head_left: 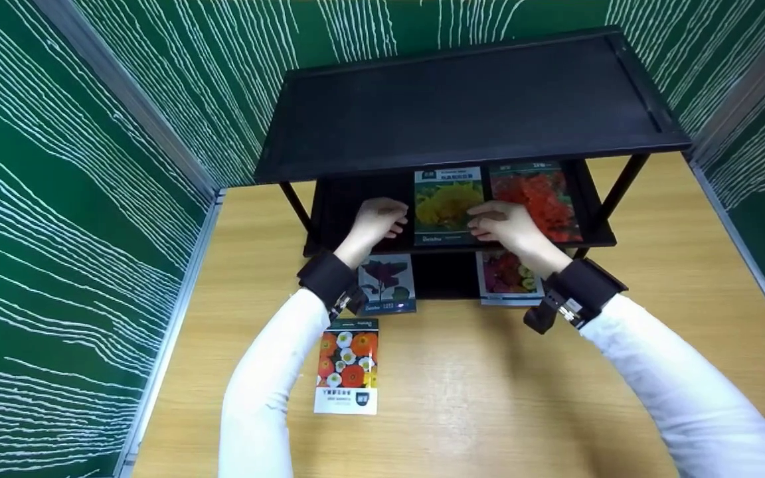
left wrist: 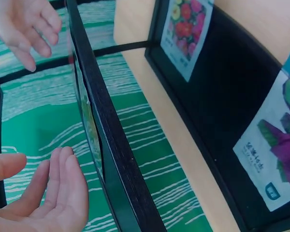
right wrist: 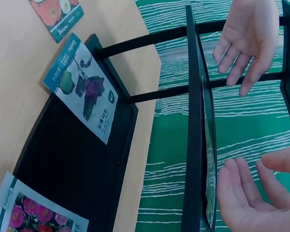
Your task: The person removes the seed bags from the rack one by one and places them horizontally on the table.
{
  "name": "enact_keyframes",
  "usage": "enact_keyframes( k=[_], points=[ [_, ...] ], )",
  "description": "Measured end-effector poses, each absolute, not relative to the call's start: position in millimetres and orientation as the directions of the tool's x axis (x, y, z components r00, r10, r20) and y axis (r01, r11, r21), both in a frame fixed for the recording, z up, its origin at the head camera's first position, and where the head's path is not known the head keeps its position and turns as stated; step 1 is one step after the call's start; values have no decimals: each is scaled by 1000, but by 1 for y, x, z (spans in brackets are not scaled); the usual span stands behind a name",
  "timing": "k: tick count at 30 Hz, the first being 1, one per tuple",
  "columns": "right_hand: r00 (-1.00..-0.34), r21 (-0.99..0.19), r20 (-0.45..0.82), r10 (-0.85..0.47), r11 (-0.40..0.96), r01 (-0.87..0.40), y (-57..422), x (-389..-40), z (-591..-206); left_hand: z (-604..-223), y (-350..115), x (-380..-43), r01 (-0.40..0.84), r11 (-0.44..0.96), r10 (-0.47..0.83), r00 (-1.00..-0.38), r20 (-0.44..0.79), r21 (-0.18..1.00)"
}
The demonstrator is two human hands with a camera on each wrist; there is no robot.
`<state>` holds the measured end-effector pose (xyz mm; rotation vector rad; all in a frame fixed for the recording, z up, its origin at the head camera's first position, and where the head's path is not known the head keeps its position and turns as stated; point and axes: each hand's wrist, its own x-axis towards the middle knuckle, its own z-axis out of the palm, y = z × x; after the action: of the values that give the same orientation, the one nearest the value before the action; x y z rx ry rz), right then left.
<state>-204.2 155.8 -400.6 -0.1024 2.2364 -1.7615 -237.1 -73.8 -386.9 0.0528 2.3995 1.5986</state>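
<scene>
Over the middle shelf of a black rack, my left hand (head_left: 380, 221) hangs with loosely bent fingers and holds nothing. A seed packet with yellow flowers (head_left: 447, 202) lies on that shelf to its right. My right hand (head_left: 507, 226) is over that packet's right edge, its fingers relaxed and nothing gripped. Beside it lies a packet with red flowers (head_left: 538, 199), partly covered by the right hand. In the right wrist view, the right hand's fingertips (right wrist: 227, 176) are close to the shelf packet; whether they touch it I cannot tell.
The rack's top board (head_left: 469, 106) overhangs the middle shelf. On the bottom tier lie a purple-flower packet (head_left: 388, 285) and a mixed-flower packet (head_left: 510, 275), both jutting out in front. An orange-and-white flower packet (head_left: 348, 365) lies on the wooden table (head_left: 449, 392). Green walls (head_left: 57, 199) enclose the sides.
</scene>
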Motion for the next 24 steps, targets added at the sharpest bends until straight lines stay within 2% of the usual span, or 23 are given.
enact_keyframes(
  k=[10, 16, 24],
  points=[
    [-963, -961, -175, -205, 250, 121, 161, -220, -394, -391, -60, -250, -119, 369, 164, -968, -190, 922],
    [-976, -968, -129, -177, 234, 86, 161, -227, -396, -391, -54, -259, -159, 363, 138, -965, -222, 918],
    [-981, -962, -154, -120, 246, 121, 159, -236, -398, -392, -50, -267, -226, 303, 119, -955, -272, 926]
  ],
)
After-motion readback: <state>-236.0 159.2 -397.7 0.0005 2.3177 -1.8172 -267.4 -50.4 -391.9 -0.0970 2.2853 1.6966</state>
